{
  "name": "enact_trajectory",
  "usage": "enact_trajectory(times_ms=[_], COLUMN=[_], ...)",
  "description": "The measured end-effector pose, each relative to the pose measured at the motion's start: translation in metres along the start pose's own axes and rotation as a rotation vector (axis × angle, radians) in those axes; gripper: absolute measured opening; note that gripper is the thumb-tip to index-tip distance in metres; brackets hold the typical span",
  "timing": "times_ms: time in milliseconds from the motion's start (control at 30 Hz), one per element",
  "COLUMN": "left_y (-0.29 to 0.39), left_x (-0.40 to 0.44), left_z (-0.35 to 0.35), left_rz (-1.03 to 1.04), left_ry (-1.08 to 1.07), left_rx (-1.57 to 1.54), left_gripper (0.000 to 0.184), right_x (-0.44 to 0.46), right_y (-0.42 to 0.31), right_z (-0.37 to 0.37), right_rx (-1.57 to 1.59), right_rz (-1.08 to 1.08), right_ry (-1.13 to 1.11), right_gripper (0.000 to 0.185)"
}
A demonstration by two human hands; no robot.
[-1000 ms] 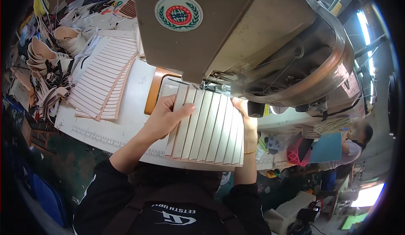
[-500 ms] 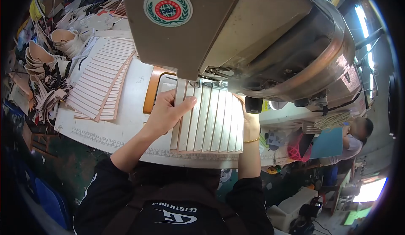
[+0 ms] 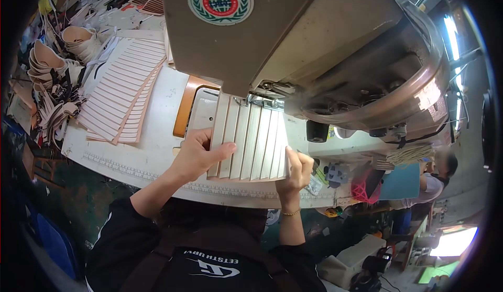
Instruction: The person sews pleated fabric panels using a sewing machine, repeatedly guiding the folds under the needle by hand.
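A pale panel with parallel raised strips (image 3: 250, 142) lies under the head of a sewing machine (image 3: 236, 40), its far end beneath the presser foot area. My left hand (image 3: 198, 156) grips the panel's left edge, thumb on top and the other fingers partly hidden under it. At the near right edge, my right hand (image 3: 296, 175) is closed with bent fingers against the panel; its thumb is mostly hidden. A bright light falls on the panel's right part.
Stacked striped panels (image 3: 123, 90) lie left on the white table (image 3: 162, 108), near bundles of curled pieces (image 3: 47, 61). An orange-edged plate (image 3: 186, 106) surrounds the machine bed. Rightward are a pink mesh basket (image 3: 365, 188), a blue sheet (image 3: 401, 181) and another person (image 3: 430, 184).
My right hand has come down and nearer along the panel's right edge, out from beside the machine. My left hand has slid slightly nearer; the panel has shifted a little left in view.
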State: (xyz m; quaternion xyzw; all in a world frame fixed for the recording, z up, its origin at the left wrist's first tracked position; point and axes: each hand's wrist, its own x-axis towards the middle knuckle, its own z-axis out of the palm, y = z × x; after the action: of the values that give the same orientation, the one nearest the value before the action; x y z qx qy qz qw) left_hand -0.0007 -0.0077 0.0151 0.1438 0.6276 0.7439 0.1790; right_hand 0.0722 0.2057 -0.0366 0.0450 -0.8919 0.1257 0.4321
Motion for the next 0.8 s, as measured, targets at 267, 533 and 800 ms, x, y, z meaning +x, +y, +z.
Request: enact_trajectory(times_ms=[267, 533, 800], left_y=[0.011, 0.031, 0.035], left_x=[0.025, 0.041, 0.067], left_z=[-0.002, -0.006, -0.010], left_rz=[0.016, -0.117, -0.153], left_ry=[-0.001, -0.048, 0.030], left_rx=[-0.027, -0.153, -0.051], left_gripper=[0.009, 0.009, 0.008], right_x=[0.034, 0.057, 0.056], right_y=[0.008, 0.024, 0.047], right_z=[0.002, 0.021, 0.045], right_rx=[0.008, 0.057, 0.214], right_rz=[0.027, 0.064, 0.255], right_ry=[0.200, 0.265, 0.117], right_gripper=[0.026, 0.017, 0.023])
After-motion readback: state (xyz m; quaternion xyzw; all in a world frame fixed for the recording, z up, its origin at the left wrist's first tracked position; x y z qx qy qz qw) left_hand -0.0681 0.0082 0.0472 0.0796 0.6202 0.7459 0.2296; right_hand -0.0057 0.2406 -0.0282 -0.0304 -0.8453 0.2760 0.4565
